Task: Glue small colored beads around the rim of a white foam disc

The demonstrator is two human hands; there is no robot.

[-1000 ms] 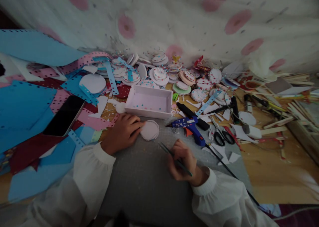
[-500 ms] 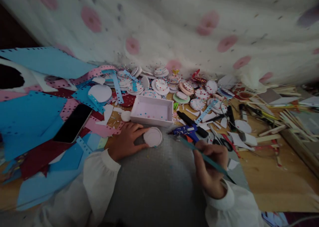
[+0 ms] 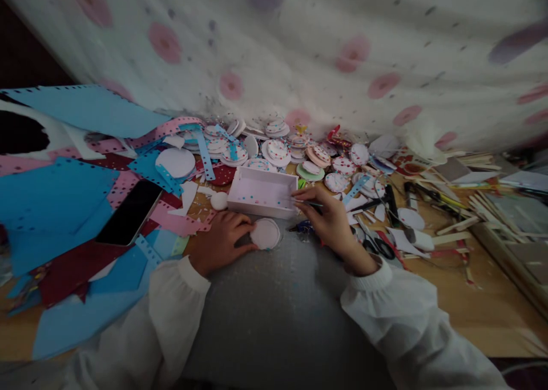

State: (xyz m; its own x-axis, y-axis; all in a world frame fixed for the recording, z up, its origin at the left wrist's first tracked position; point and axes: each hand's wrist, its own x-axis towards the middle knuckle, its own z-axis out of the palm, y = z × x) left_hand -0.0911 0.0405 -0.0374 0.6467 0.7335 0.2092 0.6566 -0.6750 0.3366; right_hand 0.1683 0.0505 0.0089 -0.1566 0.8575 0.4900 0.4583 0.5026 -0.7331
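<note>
Left hand (image 3: 220,241) presses a white disc (image 3: 265,233) flat on the bench (image 3: 454,298) — thin, light, probably bendable. Right hand (image 3: 329,221) pinches a slim tool (image 3: 309,203) over the tray (image 3: 262,192) — hold the disc by its rim.

A home craft corner, by the look of it, not a shop or workshop. A wooden desk (image 3: 471,298) is pushed against a soft white cloth with pink spots (image 3: 299,47). Its far edge is crowded with decorated paper discs (image 3: 276,149). Punched blue and pink paper sheets (image 3: 47,201) cover the left side, with scissors (image 3: 377,244) and wooden sticks (image 3: 483,207) towards the right.
</note>
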